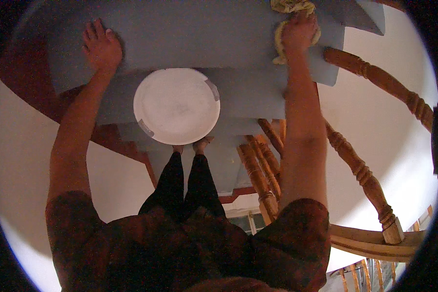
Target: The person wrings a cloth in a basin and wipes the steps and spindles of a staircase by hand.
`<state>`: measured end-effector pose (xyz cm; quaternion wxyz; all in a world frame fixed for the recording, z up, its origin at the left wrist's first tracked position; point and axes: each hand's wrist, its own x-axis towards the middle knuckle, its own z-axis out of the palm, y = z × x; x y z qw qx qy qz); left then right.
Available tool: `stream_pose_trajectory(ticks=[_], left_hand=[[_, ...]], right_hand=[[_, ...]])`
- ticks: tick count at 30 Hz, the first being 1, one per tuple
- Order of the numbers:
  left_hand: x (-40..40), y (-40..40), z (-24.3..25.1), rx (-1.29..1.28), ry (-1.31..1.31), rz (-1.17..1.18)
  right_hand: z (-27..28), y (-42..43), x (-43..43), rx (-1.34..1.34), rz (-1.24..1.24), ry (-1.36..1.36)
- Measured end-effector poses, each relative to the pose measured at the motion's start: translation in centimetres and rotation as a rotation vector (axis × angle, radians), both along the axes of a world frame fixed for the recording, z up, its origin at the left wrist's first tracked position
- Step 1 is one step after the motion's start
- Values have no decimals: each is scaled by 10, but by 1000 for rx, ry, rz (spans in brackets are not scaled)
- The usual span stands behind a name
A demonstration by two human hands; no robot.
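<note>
My left hand (101,51) lies flat, fingers spread, on a grey stair tread (200,36) at the upper left. It holds nothing. At the upper right, my right hand (300,33) is closed over a crumpled yellow cloth (279,42) and presses it on the same tread near its outer end. The cloth sticks out on both sides of the hand. Between my arms stands a round white container (177,106), seen from above, with grey patches at two sides of its rim. Whether its pale top is a lid or cloudy liquid, I cannot tell.
Turned wooden balusters (363,171) and a wooden handrail (368,242) run along the right side. Dark red skirting (29,80) borders the steps at left, against a white wall (18,146). My bare feet (201,146) stand on a lower step below the container.
</note>
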<state>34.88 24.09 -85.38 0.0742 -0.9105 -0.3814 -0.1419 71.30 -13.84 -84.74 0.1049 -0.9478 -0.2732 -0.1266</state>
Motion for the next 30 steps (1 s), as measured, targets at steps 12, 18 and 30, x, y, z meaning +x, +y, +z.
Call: stream_pose_trajectory(ticks=[12,18,30], left_hand=[[5,4,-9,2,-71,-35],[-14,12,-16,54,-77,-45],[1,-2,7,63,53,40]], right_hand=[[-2,211,-270,370,392,205],[32,59,-162,59,208,373],[-9,-48,-81,-69,-306,-89]])
